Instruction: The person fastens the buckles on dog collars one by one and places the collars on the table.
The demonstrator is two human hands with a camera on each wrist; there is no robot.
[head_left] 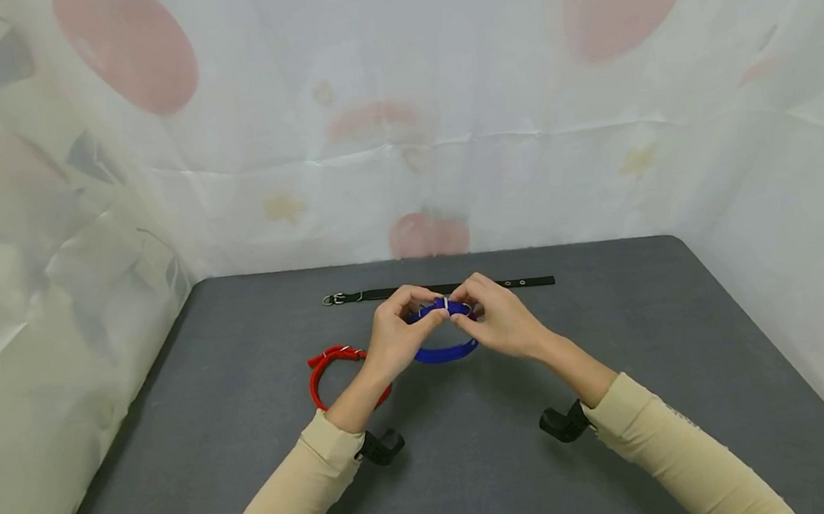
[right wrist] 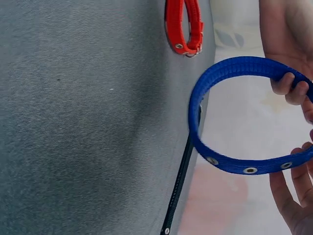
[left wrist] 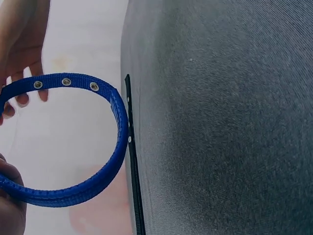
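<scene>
Blue collar [head_left: 446, 349] held off the table [head_left: 668, 397], above its middle, somewhat nearer the far edge. Collar curved into a loop; three metal eyelets [left wrist: 66, 82] visible along one stretch of the strap in the left wrist view. Small metal fitting sits at the top of the loop between the fingertips in the head view; too small to say what it is.

Left hand [head_left: 396, 336]: fingers curled, pinching the collar at the top of the loop, left side. Right hand [head_left: 498, 322]: fingers curled, pinching the same spot from the right. Fingertips of the two hands meet or nearly meet at the fitting.

Red collar [head_left: 330, 374] lies on the table just left of the left hand, closed into a loop; wrist partly covers it. Black collar [head_left: 440, 289] lies flat and straight beyond the hands, parallel to the far edge, buckle end to the left.

Both forearms in beige sleeves [head_left: 297, 493]. Printed cloth [head_left: 396, 108] hangs behind and at both sides.
</scene>
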